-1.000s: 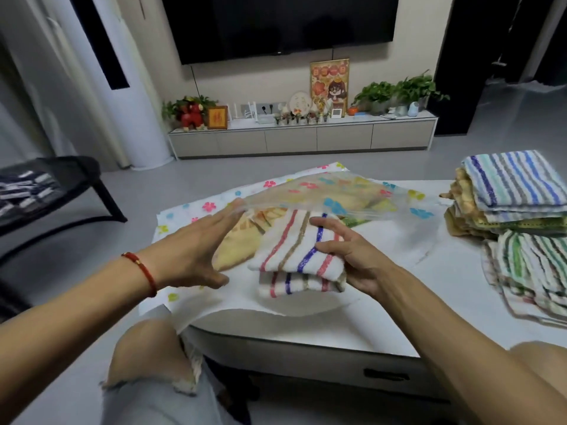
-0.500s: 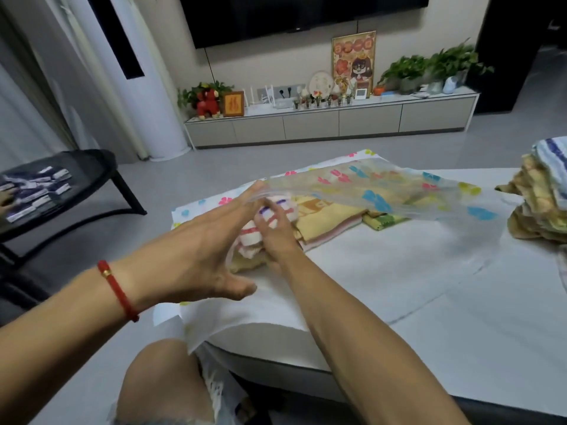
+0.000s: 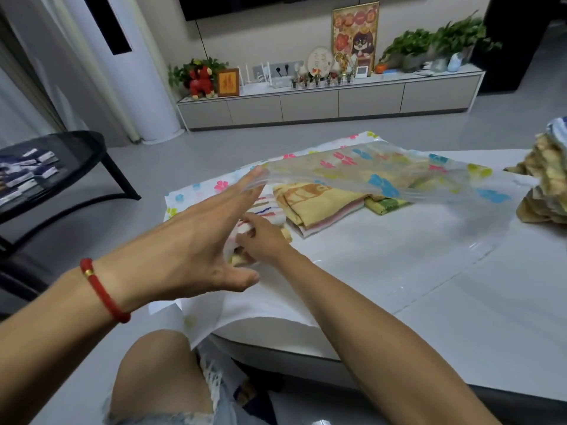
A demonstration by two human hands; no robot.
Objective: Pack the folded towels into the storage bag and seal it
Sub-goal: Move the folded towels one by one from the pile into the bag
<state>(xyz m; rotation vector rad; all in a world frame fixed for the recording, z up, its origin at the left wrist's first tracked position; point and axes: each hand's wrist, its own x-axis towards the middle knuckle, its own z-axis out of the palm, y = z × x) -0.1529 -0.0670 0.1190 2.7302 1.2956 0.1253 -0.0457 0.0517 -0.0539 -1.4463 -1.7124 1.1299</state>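
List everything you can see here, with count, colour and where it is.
storage bag: one, clear with coloured flowers, on table, top flap lifted
striped towel: one, white with coloured stripes, inside bag's left side
yellow towel: one, inside bag, middle
green towel: one, inside bag, right of yellow
towel stack: one pile, right table edge
table: one, white
side table: one, black, left
left hand: lifts the bag flap
right hand: on striped towel

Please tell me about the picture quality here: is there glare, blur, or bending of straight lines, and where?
Head view: glare streaks on the glossy white table near the storage bag; wide-angle lens bows the TV cabinet and the table's edge; left hand and right hand look soft, the striped towel under them smeared; room lighting even, shadows faint.
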